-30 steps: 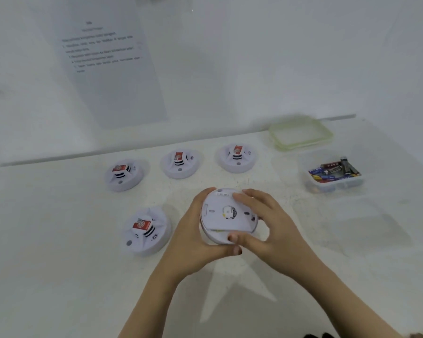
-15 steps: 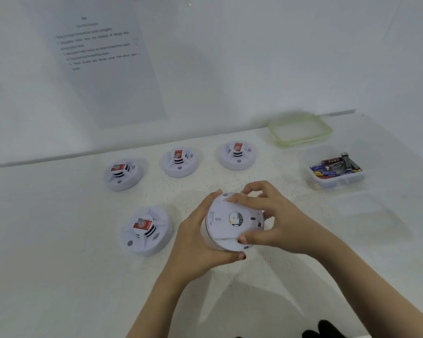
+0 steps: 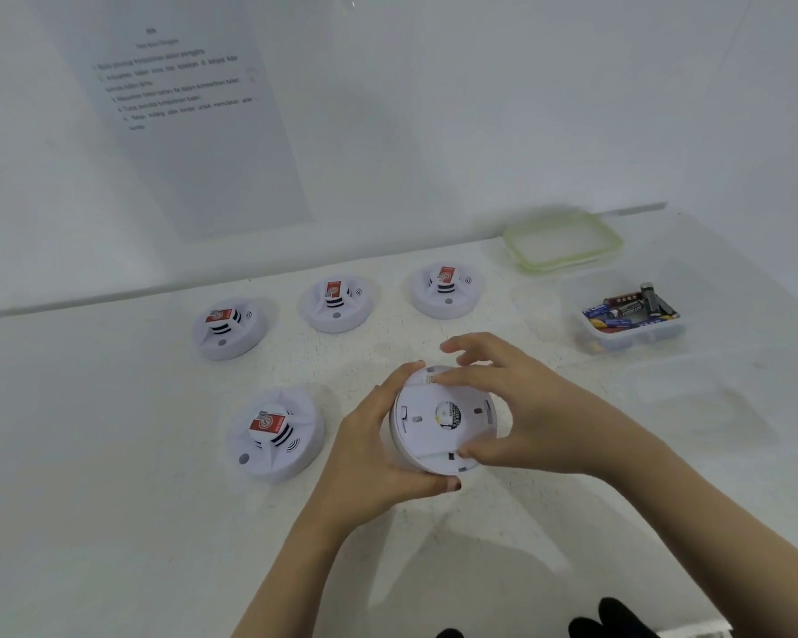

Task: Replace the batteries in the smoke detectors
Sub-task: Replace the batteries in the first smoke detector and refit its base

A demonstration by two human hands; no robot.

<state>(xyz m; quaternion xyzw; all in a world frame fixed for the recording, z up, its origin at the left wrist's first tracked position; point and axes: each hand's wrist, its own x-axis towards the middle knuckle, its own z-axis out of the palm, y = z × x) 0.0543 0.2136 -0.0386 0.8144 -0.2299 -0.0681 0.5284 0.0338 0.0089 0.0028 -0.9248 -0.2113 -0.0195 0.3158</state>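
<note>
My left grip (image 3: 378,448) curls round the smoke detector (image 3: 427,430), back face up, over the counter (image 3: 111,499). My right grip (image 3: 526,407) pinches its rim, thumb at the near edge, fingers at the far edge.

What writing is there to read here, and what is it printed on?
Paper sheet on the wall: heading and several printed lines, too blurred to read.
Red labels on the four resting smoke detectors: round white logo, no legible words.
Round sticker on the held smoke detector: print too small.
Batteries: brand print blurred.
Nothing can be quoted.
</note>
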